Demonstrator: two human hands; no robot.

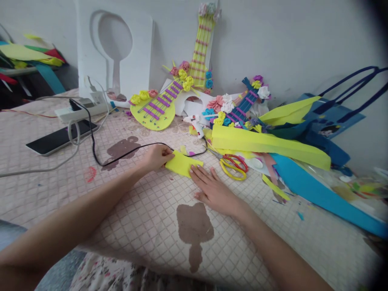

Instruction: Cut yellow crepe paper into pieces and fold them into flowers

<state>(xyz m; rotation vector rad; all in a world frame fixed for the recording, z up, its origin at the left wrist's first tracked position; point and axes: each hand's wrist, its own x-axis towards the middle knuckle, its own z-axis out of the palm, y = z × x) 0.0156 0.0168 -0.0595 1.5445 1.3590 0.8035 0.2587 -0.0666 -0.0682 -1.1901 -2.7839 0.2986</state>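
A small yellow strip of crepe paper (pixel 181 163) lies on the quilted tablecloth in front of me. My left hand (pixel 157 157) pinches its left end between thumb and fingers. Over the right end, my right hand (pixel 214 188) rests flat with fingers stretched out, the fingertips touching the paper. Just right of the strip lie scissors (pixel 233 166) with red and yellow handles. Behind it stands a white glue gun (pixel 195 124), its black cord (pixel 145 145) running left across the cloth.
Paper-flower-trimmed instrument models (pixel 157 111) lean at the back wall. A white foam board (pixel 142 48) with a cut-out stands left, near a power strip (pixel 81 109) and a phone (pixel 62 137). Yellow paper (pixel 269 145), blue paper (pixel 321 194) and a blue bag (pixel 333 129) lie right.
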